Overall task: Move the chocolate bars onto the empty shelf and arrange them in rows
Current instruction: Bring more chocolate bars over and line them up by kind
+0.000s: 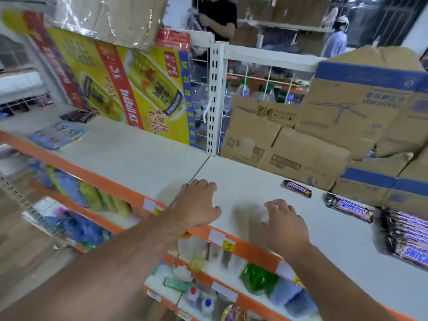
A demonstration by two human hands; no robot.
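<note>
Here, a white shelf board (pixel 254 172) with an orange front edge (pixel 252 247), meeting a like board on the left at a seam (pixel 199 169). At that front edge, just right of the seam, the left hand (pixel 196 205): palm down, fingers spread and lightly bent, gripping nothing. Near it to the right, over the board, the right hand (pixel 284 225): palm down too, fingers apart, holding nothing, blurred, contact with the board impossible to judge.

Beyond the right hand, towards the back of the board, a single Snickers bar (pixel 297 188) lying flat. Further right, apart from it, a second Snickers bar (pixel 349 208), also flat. At the board's right end, a stack of Snickers bars (pixel 407 237), cut off by the frame.

Along the back edge, brown cardboard boxes (pixel 289 144), some with blue bands, leaning on one another. Behind them a white wire grille (pixel 266 79) on a slotted upright (pixel 215 98), bottles dimly visible through it. On the left board, a tilted yellow drinks carton (pixel 129 89) and a blue packet (pixel 56 134).

On the orange edge, a yellow price tag (pixel 228 246) marked 5. Below, lower shelves with a green bottle (pixel 257 278). In the background, a person in a black top (pixel 217 17).
</note>
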